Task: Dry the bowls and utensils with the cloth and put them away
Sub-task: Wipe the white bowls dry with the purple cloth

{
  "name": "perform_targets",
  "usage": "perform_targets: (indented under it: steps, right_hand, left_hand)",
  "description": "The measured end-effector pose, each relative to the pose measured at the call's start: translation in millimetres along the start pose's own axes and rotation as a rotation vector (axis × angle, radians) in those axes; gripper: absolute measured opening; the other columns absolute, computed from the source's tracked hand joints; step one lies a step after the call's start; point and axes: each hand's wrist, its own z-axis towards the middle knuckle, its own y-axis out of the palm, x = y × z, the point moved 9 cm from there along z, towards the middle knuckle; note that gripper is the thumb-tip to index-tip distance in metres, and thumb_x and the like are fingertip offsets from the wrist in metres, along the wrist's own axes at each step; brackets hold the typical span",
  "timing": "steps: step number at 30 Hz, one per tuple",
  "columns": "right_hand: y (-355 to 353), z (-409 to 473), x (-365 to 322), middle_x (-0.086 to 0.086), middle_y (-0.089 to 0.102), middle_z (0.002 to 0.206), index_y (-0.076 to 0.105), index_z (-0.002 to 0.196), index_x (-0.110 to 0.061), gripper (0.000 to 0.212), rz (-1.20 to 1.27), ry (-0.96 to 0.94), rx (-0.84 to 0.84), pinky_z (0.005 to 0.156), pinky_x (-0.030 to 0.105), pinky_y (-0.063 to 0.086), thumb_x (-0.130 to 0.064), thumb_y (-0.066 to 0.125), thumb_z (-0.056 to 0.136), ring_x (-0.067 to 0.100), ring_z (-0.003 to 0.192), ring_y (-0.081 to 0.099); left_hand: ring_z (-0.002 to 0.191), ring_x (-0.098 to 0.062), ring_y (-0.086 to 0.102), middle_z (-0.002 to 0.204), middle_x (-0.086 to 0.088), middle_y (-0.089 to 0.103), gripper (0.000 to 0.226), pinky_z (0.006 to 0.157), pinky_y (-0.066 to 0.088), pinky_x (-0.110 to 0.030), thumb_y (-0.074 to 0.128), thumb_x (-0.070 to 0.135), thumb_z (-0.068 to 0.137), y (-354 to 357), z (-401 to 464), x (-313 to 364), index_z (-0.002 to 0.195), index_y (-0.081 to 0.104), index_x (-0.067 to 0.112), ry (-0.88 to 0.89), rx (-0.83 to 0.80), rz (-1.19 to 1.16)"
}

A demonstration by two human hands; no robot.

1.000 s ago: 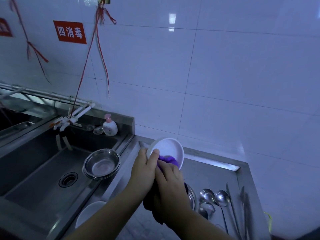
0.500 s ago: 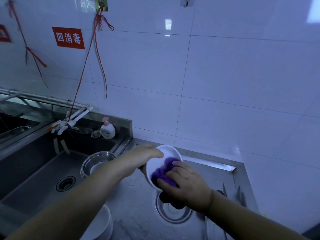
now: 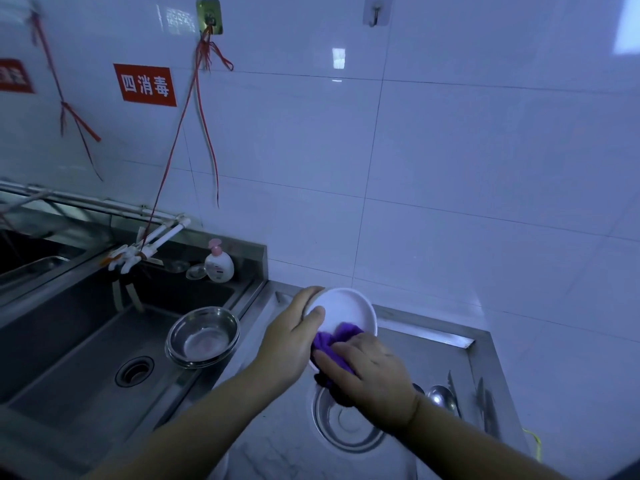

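- the left hand (image 3: 289,344) still grips the white bowl (image 3: 346,311) by its rim, tilted above the counter (image 3: 270,445).
- the right hand (image 3: 372,370) has slid the purple cloth (image 3: 330,342) from mid-bowl to the lower inside edge (fingers pressing it), so drying looks nearly finished.
- steel bowls (image 3: 202,337) wait in the sink (image 3: 69,341).

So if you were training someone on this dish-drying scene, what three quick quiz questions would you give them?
1. True or false: the white bowl is resting flat on the steel counter.
2. Which hand presses the purple cloth into the bowl? A) left hand B) right hand C) neither
3. Fill in: the steel bowls at the left sit in the ____.

Key: 1. False, the left hand holds it tilted above the counter. 2. B. 3. Sink.
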Motion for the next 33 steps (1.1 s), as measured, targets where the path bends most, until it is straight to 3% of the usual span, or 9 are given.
perform_targets:
  steps: [4, 7, 11, 14, 17, 22, 28, 30, 33]
  right_hand:
    - [-4.4, -12.6, -0.1, 0.005, 0.070, 0.089, 0.058, 0.116, -0.017, 0.031, 0.046, -0.324, -0.068, 0.086, 0.036, 0.051, -0.021, 0.068, 0.087, 0.023, 0.079, 0.063]
    - [-8.5, -5.9, 0.4, 0.004, 0.070, 0.089, 0.060, 0.114, -0.017, 0.031, 0.060, -0.360, -0.076, 0.087, 0.036, 0.051, -0.021, 0.071, 0.085, 0.023, 0.079, 0.063]
    - [-11.0, 16.6, 13.0, 0.007, 0.069, 0.089, 0.059, 0.115, -0.016, 0.035, 0.005, -0.040, -0.024, 0.078, 0.034, 0.047, -0.024, 0.069, 0.083, 0.025, 0.077, 0.062]
    - [-11.7, 28.6, 21.4, 0.008, 0.067, 0.090, 0.067, 0.110, -0.011, 0.026, -0.004, 0.298, 0.025, 0.073, 0.033, 0.041, -0.023, 0.056, 0.090, 0.028, 0.078, 0.063]
    - [-8.0, 31.0, 10.7, 0.009, 0.067, 0.088, 0.072, 0.106, -0.007, 0.038, 0.041, 0.412, 0.051, 0.069, 0.033, 0.042, -0.028, 0.042, 0.098, 0.028, 0.077, 0.062]
    - [-9.9, 16.2, 1.6, 0.009, 0.069, 0.092, 0.056, 0.122, -0.012, 0.032, 0.022, 0.133, 0.012, 0.075, 0.033, 0.046, -0.025, 0.058, 0.092, 0.023, 0.082, 0.057]
    - [-14.3, -2.4, -2.6, 0.004, 0.070, 0.091, 0.061, 0.117, -0.018, 0.031, 0.015, -0.359, -0.074, 0.088, 0.035, 0.049, -0.017, 0.067, 0.087, 0.021, 0.081, 0.063]
    - [-14.0, 0.3, -6.9, 0.003, 0.069, 0.090, 0.066, 0.113, -0.019, 0.025, 0.028, -0.410, -0.096, 0.087, 0.035, 0.050, -0.019, 0.066, 0.088, 0.022, 0.080, 0.062]
    - [-12.4, 13.0, -2.3, 0.004, 0.070, 0.088, 0.067, 0.112, -0.016, 0.027, -0.016, -0.260, -0.102, 0.078, 0.033, 0.051, -0.019, 0.069, 0.085, 0.023, 0.075, 0.063]
  left_hand:
    - [0.089, -0.012, 0.063, 0.094, 0.020, 0.067, 0.030, 0.077, 0.047, -0.029, 0.047, 0.037, 0.074, 4.1, 4.9, 6.4, 0.094, 0.060, 0.056, -0.041, -0.230, 0.205]
    - [0.080, -0.010, 0.064, 0.085, 0.014, 0.070, 0.031, 0.071, 0.045, -0.026, 0.053, 0.029, 0.068, 6.0, 10.6, 15.2, 0.093, 0.068, 0.042, -0.065, -0.327, 0.183]
    - [0.087, 0.000, 0.065, 0.094, 0.015, 0.071, 0.044, 0.066, 0.046, -0.009, 0.061, 0.023, 0.060, -3.9, 11.8, 21.8, 0.102, 0.065, 0.035, -0.059, -0.068, -0.127]
    - [0.088, -0.004, 0.067, 0.091, 0.013, 0.071, 0.038, 0.070, 0.050, -0.017, 0.059, 0.025, 0.070, 7.8, 0.1, 10.7, 0.107, 0.059, 0.034, -0.025, 0.074, -0.274]
    - [0.092, 0.014, 0.059, 0.101, 0.036, 0.062, 0.043, 0.077, 0.045, -0.011, 0.046, 0.039, 0.081, 7.6, -3.9, 12.0, 0.122, 0.045, 0.051, 0.064, 0.091, -0.184]
    - [0.091, 0.020, 0.053, 0.105, 0.038, 0.058, 0.040, 0.078, 0.043, -0.004, 0.042, 0.036, 0.084, 1.0, -3.8, 16.8, 0.113, 0.047, 0.062, 0.117, -0.017, -0.042]
    - [0.101, -0.014, 0.060, 0.103, 0.014, 0.066, 0.042, 0.091, 0.046, -0.039, 0.047, 0.028, 0.069, 3.4, 2.0, 17.8, 0.103, 0.059, 0.049, -0.006, -0.320, 0.213]
    - [0.101, -0.018, 0.061, 0.100, 0.010, 0.068, 0.044, 0.089, 0.047, -0.039, 0.049, 0.025, 0.064, 5.1, 5.2, 19.0, 0.102, 0.063, 0.042, -0.035, -0.405, 0.251]
    - [0.099, -0.014, 0.064, 0.100, 0.009, 0.071, 0.046, 0.085, 0.050, -0.033, 0.055, 0.024, 0.058, -7.2, 8.8, 19.4, 0.101, 0.067, 0.038, -0.058, -0.233, 0.055]
